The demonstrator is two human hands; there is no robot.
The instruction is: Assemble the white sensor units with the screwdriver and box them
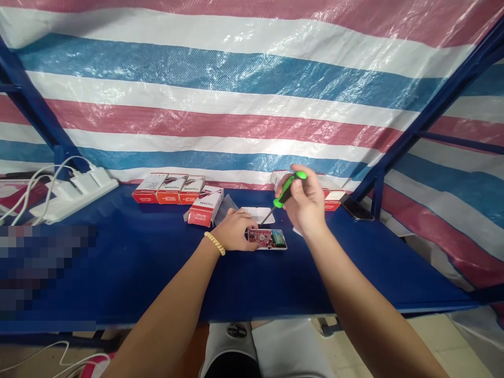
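A small white casing with a red circuit board [262, 239] lies on the blue table, a green battery-like block [278, 239] at its right end. My left hand [233, 231] grips the casing's left end, fingers at the far edge and thumb at the near edge. In my right hand [306, 202] is a screwdriver [290, 189] with a green and black handle, tilted so its shaft runs down to the left. Its tip is near the far edge of the board; whether it touches anything I cannot tell. Behind the board lies a flat white piece [258, 215].
Several red-and-white boxes [169, 189] stand at the back left, one open box [207, 205] nearer. More boxes are partly hidden behind my right hand. A phone [356, 208] lies at the right, a white power strip [79, 191] at the left. Blue frame posts flank a striped sheet.
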